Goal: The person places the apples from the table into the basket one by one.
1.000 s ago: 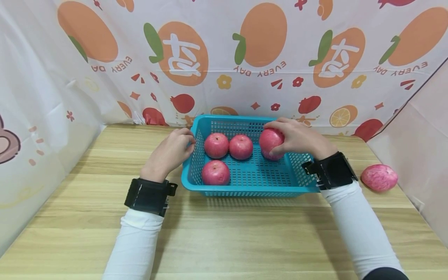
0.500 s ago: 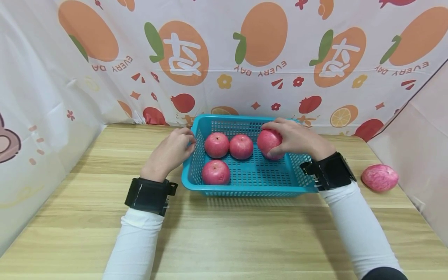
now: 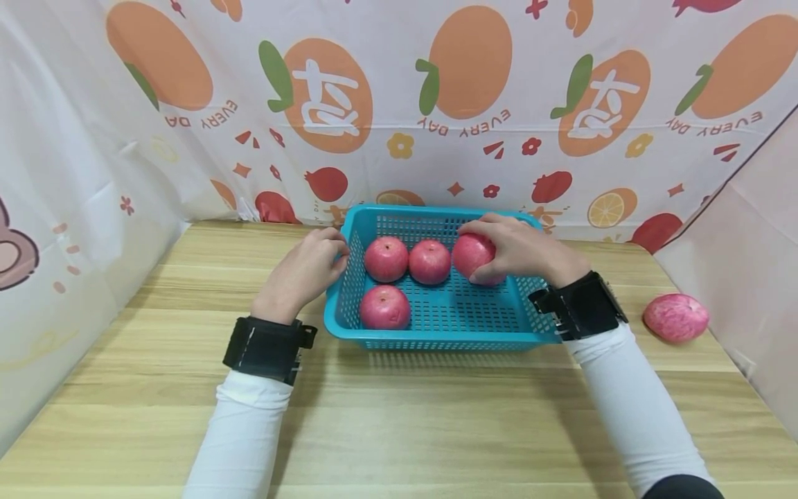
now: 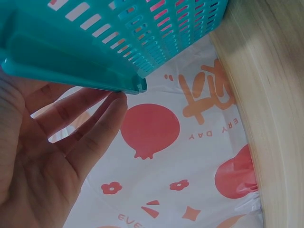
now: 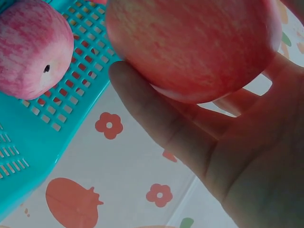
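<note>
My right hand (image 3: 520, 246) grips a red apple (image 3: 472, 255) over the right half of a turquoise plastic basket (image 3: 436, 337), fingers behind it and thumb in front. In the right wrist view that apple (image 5: 194, 42) fills the grasp, and a striped apple (image 5: 33, 50) shows beyond it. Two apples stand side by side along the back, the left one (image 3: 386, 258) and the middle one (image 3: 429, 262). A third apple (image 3: 384, 308) sits at the front left. My left hand (image 3: 305, 270) holds the basket's left rim, its fingertips meeting at the rim (image 4: 71, 78) in the left wrist view.
Off to the right, a pink striped apple (image 3: 676, 317) lies on the wooden table (image 3: 436, 423). Behind the basket hangs a white cloth (image 3: 399, 173) printed with fruit, and more cloth lines both sides of the table.
My right hand has drifted slightly left with its apple, closing the space to the middle apple. The left hand, basket and other apples stay in place.
</note>
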Tool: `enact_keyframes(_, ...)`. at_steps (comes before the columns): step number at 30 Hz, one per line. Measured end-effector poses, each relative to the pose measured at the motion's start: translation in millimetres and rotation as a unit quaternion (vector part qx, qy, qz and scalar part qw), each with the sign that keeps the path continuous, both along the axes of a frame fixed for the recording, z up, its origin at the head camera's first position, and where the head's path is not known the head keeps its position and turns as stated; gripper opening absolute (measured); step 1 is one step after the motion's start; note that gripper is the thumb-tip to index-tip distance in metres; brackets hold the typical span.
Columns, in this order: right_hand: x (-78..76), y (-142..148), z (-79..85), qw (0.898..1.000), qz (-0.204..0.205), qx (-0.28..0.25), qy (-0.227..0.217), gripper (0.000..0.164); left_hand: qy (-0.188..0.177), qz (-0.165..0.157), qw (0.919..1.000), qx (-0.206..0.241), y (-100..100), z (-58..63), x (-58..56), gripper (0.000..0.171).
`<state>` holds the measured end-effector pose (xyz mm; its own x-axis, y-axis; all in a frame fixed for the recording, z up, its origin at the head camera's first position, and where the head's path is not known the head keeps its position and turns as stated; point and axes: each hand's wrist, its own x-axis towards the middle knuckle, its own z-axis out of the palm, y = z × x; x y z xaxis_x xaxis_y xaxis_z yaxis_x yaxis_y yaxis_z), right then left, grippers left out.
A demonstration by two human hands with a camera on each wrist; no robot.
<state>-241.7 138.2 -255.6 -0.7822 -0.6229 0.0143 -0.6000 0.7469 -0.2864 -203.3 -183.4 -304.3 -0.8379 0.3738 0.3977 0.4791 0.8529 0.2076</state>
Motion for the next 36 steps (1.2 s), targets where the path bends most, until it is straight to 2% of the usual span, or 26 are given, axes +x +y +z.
enact_keyframes(11,0.8,-10,-3.0,1.0,0.02,0.003,0.0,0.069,0.001,-0.003,1.0,0.001,0,0.8,-0.3,0.02)
enact_keyframes(26,2.9,-25,-7.3,0.999,0.022,0.04,-0.026,0.074,-0.006,0.0,1.0,0.003,-1,2.7,0.2,0.021)
enact_keyframes(36,3.0,-28,-12.5,0.998,0.034,0.044,-0.039,0.075,-0.012,0.0,0.9999,0.004,-1,2.4,-0.4,0.021)
